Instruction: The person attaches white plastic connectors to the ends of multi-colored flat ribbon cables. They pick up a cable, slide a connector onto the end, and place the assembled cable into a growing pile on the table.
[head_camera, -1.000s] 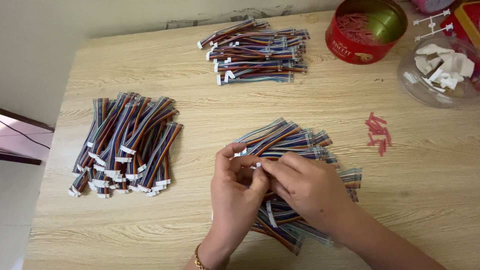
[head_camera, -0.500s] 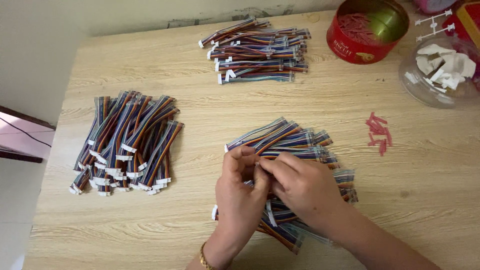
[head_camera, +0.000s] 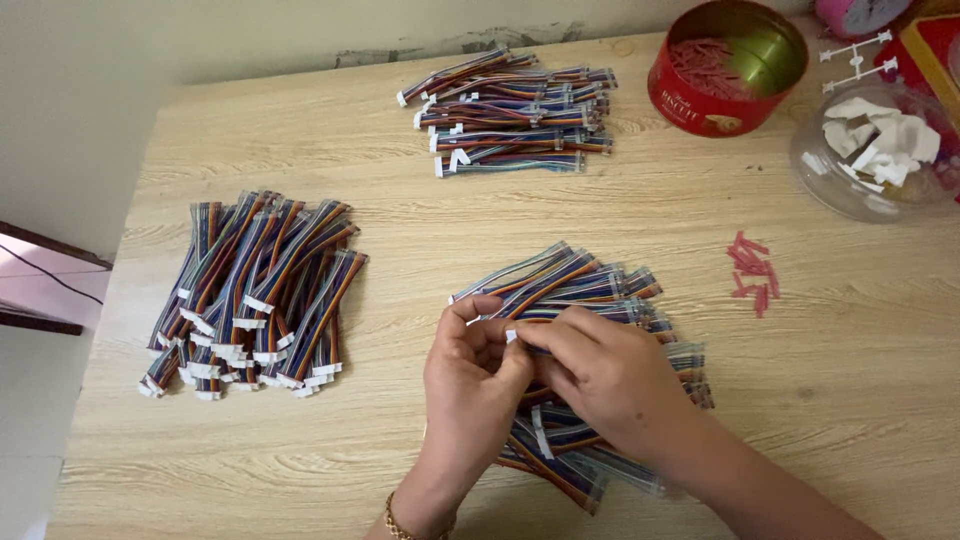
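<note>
While both hands pinch one white connector end between fingertips, left hand (head_camera: 470, 375) and right hand (head_camera: 605, 375) sit directly over the cable pile (head_camera: 600, 290), whose long axis slants up-right away from them; both equally near; another bundle (head_camera: 255, 295) lies well left on the surface (head_camera: 600, 215).

Small hand-assembly bench, home-workshop type. Light wood-grain table (head_camera: 300, 130) pushed against a scuffed, chipped plaster wall (head_camera: 250, 35). 3 sorted heaps of multicoloured ribbon cables (head_camera: 255, 290) with white connectors. Makeshift parts bins: round red tin (head_camera: 725, 70) holding pink pieces, clear plastic jar (head_camera: 870, 150) of white pieces. Loose pink clips (head_camera: 752, 272) lie on the tabletop.
</note>
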